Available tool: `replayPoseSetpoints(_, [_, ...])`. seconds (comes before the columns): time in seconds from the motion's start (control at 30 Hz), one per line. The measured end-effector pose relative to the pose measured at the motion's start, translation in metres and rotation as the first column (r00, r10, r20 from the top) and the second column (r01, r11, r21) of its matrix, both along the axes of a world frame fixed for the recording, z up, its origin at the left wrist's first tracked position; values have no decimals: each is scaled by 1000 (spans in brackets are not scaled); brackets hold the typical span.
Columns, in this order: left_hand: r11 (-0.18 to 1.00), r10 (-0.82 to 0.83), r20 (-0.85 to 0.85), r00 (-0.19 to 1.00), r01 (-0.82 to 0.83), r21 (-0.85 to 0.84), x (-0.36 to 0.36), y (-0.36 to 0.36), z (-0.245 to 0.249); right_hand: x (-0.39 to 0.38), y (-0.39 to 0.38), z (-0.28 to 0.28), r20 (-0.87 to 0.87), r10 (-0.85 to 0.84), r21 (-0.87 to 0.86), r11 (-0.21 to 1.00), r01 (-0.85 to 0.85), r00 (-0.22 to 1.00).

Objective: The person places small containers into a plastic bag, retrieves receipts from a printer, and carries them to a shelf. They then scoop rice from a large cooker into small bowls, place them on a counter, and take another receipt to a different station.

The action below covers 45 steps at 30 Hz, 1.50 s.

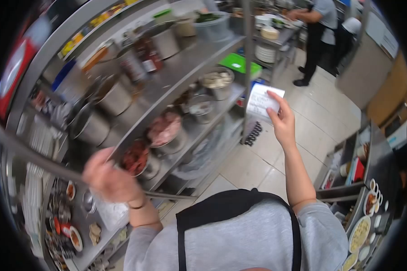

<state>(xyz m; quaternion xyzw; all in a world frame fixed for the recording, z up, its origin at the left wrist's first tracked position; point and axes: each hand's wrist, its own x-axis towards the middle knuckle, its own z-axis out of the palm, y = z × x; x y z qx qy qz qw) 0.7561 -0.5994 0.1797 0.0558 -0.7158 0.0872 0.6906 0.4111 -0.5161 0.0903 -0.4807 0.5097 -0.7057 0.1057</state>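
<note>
My right hand (283, 118) pinches a white printed paper slip (263, 101) between thumb and fingers, held up over the tiled floor. My left hand (109, 176) is raised at the left, smeared by motion, so its fingers cannot be made out. It is nearest to a metal pot of dark red meat (135, 158) on the lower shelf. Beside that pot stands another with pale pink meat (165, 129). Farther along are a metal bowl with white pieces (201, 108) and a pot of pale chunks (217, 80).
A steel shelf rack (185, 74) with pots and tubs fills the left. At the back, a person in dark trousers (314, 49) stands by a counter with stacked plates (265, 52). On the right is a counter holding a dish of pale food (360, 232).
</note>
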Motion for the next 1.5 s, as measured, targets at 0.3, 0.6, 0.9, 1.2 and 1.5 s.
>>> replayPoseSetpoints(0.3, [-284,-819,-393,417,299,911,-369,-24,-72,-170,36,27,240,162,-139,982,-132,957])
replayPoseSetpoints(0.6, [-424,-681,-549,484,350,835,-550,-91,-101,-312,-62,-40,23,218,177,960,-219,976])
replayPoseSetpoints(0.9, [-280,-804,-326,497,166,945,-753,-171,-172,-534,-73,-41,-197,-49,500,854,144,979])
replayPoseSetpoints(1.2, [250,-657,-134,742,381,890,-951,-298,-161,-825,-136,-70,-126,-341,336,869,363,932])
replayPoseSetpoints(1.5, [-215,-193,-419,887,379,900,-897,-415,-217,-963,-433,17,-582,-118,-21,991,130,805])
